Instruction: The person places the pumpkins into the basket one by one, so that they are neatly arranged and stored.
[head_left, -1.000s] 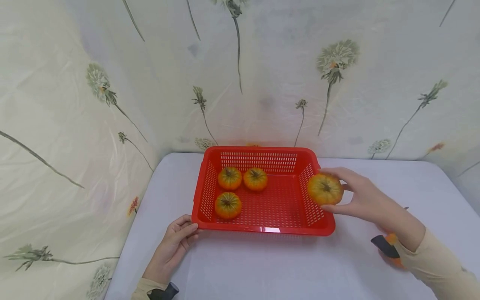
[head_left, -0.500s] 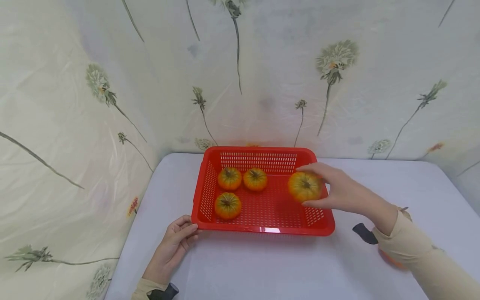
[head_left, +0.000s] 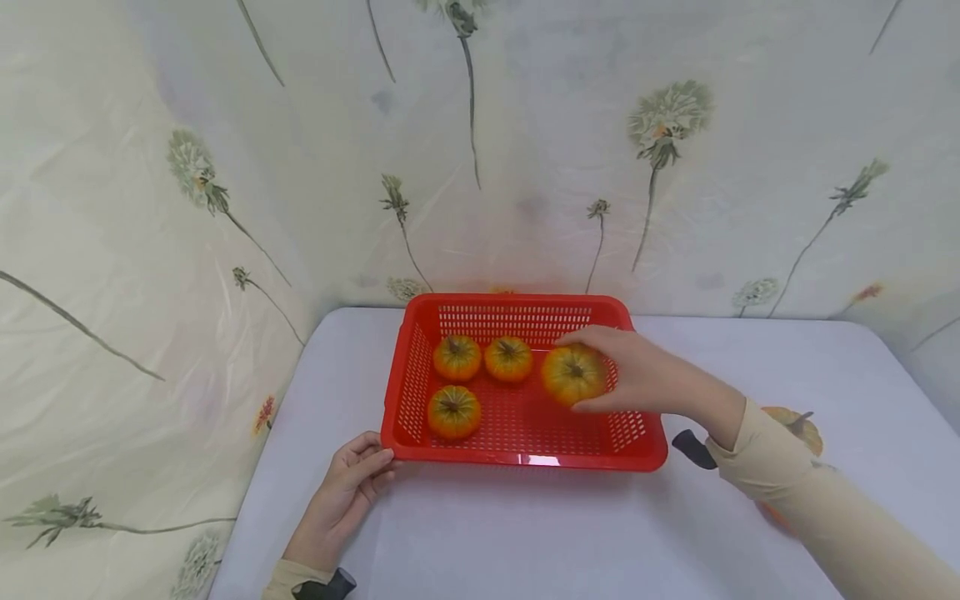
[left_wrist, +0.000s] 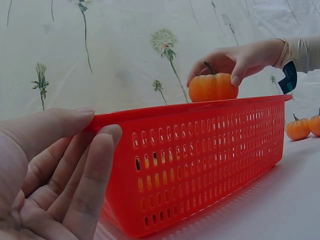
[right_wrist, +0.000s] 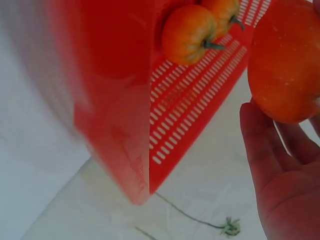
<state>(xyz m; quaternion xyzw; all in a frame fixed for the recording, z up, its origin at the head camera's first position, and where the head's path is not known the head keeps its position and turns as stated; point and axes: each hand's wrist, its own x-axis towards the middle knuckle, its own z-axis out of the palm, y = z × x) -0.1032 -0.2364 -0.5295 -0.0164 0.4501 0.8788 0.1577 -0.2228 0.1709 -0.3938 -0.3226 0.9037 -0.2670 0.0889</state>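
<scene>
A red perforated plastic basket (head_left: 525, 460) sits on the table with three small orange pumpkins inside: one at the back left (head_left: 457, 358), one beside it (head_left: 509, 360) and one at the front left (head_left: 453, 412). My left hand (head_left: 347, 492) pinches the basket's front left corner; in the left wrist view its thumb lies over the rim and a finger is below. With its thumb and fingers my right hand (head_left: 637, 371) grips another pumpkin (head_left: 573, 373) by its sides. In the left wrist view that held pumpkin (left_wrist: 213, 88) shows at rim height, stem up.
Right of the basket, a pumpkin (head_left: 797, 429) stands on the white table (head_left: 510, 533), and another is mostly hidden by the right sleeve (head_left: 817, 492). Two pumpkins show there in the left wrist view. A flower-patterned cloth (head_left: 525, 167) rises behind the table.
My right hand has carried its pumpkin leftward, from over the basket's right rim to above the basket's interior. The left hand and the basket have stayed in place.
</scene>
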